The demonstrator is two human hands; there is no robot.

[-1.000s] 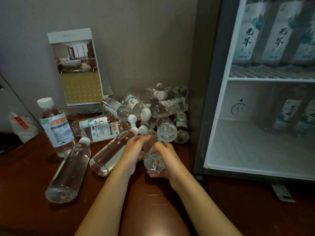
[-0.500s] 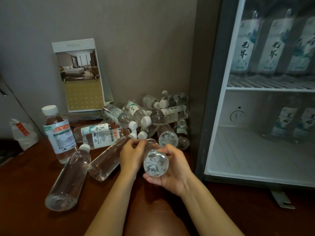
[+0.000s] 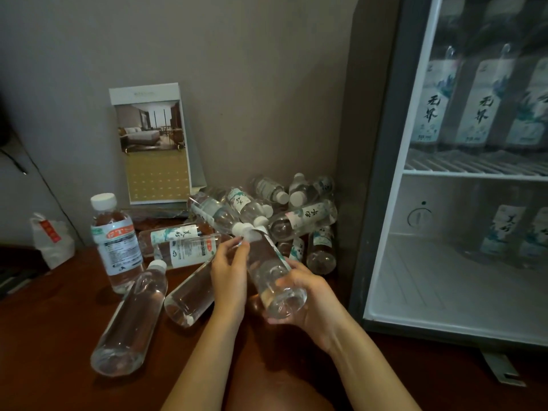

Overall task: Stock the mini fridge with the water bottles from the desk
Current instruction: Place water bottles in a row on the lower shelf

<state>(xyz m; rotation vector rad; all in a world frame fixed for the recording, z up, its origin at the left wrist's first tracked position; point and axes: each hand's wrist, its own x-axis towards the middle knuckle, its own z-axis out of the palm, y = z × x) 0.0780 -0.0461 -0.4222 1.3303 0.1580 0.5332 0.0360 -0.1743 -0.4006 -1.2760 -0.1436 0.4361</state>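
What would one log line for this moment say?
stage: picking up | right hand: holds bottle base | left hand: near its cap | fridge: open, lower shelf has room

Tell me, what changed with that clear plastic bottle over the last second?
The clear plastic water bottle was lifted off the brown desk, base toward the camera. The right hand cups its base; the left hand moved up to its neck. The pile of bottles and the open mini fridge stayed put.

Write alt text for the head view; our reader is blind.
Two bare hands lift a clear water bottle off a dark wooden desk: right hand at its base, left hand near the cap. Beside them are a bottle pile and an open mini fridge.
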